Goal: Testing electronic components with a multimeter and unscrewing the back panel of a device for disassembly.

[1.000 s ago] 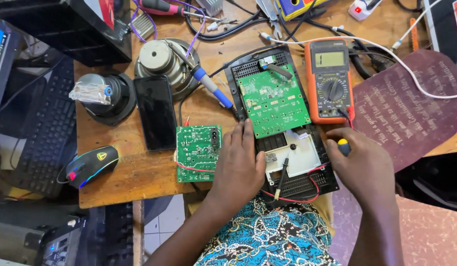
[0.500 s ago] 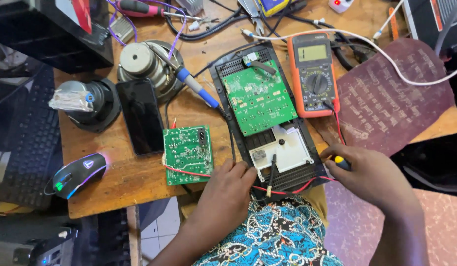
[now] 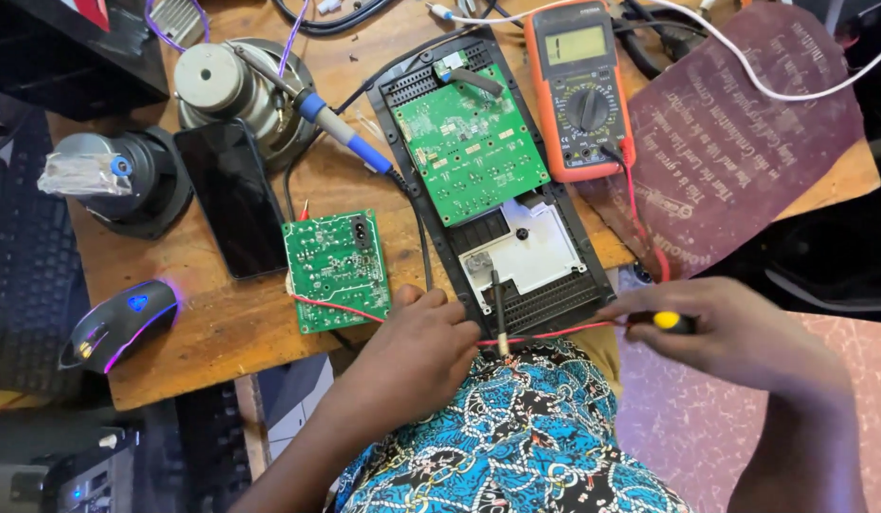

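- The left hand (image 3: 417, 347) is laid at the near edge of the wooden bench (image 3: 222, 328), its fingers curled loosely together on the lower left corner of the opened black device casing (image 3: 555, 299); whether anything is pinched under them cannot be told.
- The right hand (image 3: 745, 332) is closed round a probe with a black shaft and yellow cap (image 3: 664, 321), held just off the casing's lower right corner.
- A red lead (image 3: 555, 332) is stretched between the two hands, and a dark probe tip (image 3: 497, 309) is lying on the casing just beyond the left hand's fingertips.
- The casing is already open: the large green board (image 3: 469, 142) is exposed beyond the hands, with a white plate (image 3: 531, 252) bare below it.
- A smaller green board (image 3: 336, 266) has been set beside the left hand, a red wire trailing from it.
- The orange multimeter (image 3: 578, 90) is placed well beyond the right hand, leads plugged in; no reading can be made out on its screen.
- By this evidence disassembly is judged done and probing is judged under way; reassembly is left.
- A soldering iron (image 3: 336, 128) is lying unused beyond the left hand.
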